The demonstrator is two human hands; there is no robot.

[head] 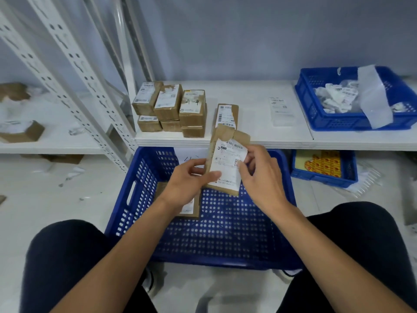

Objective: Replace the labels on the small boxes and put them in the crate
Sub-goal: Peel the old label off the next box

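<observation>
Centre of frame: the small box (pixel 222 136), its long axis running up-frame and leaning slightly right, is held above the crate (pixel 225 233). The left hand (pixel 187 184) clamps its left edge. The right hand (pixel 261 177) pinches the right edge of the label (pixel 228 161), so it is probably the working hand.

stockroom: shelving (pixel 74 62), parcels (pixel 169 105), crates (pixel 316 114)
</observation>
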